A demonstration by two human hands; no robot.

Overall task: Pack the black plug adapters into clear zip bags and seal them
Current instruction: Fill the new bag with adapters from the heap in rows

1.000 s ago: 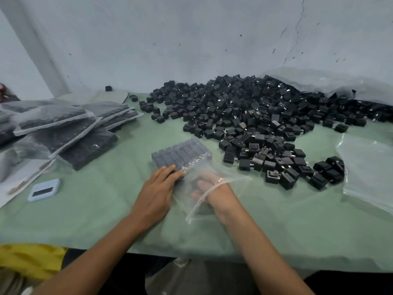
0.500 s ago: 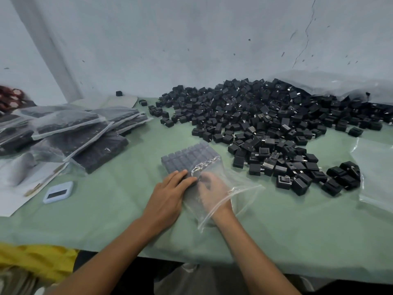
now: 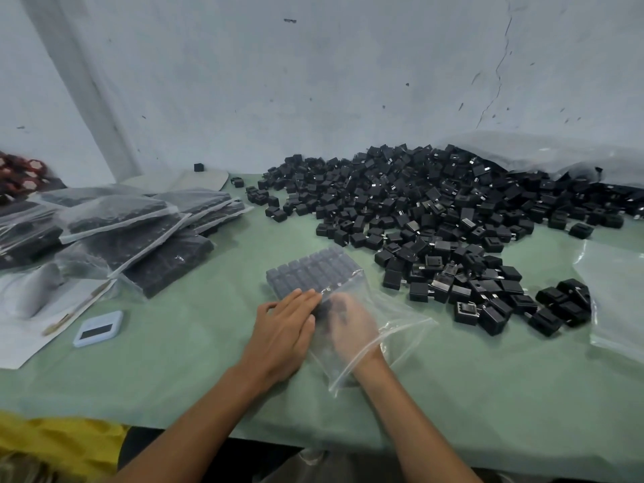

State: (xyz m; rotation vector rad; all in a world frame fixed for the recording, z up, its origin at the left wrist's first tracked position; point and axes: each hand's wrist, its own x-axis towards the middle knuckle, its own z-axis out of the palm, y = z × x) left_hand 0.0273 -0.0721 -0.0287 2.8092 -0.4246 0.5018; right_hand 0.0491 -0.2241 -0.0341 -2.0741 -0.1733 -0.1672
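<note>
Near the front edge of the green worktop (image 3: pixel 174 360), a clear zip bag (image 3: pixel 362 308) lies partly filled, rows of black plug adapters (image 3: pixel 313 270) packed at its far, closed end. Its mouth opens toward the person, and the right hand (image 3: pixel 352 325) is inside it up to the wrist; how those fingers lie is blurred by the plastic and cannot be told. Just beside it, the left hand (image 3: pixel 282 332) rests flat on the bag's left side, fingers straight and pressed together. Loose adapters (image 3: pixel 435 210) are heaped toward the back right corner, and filled bags (image 3: pixel 139 231) are stacked at the left edge.
</note>
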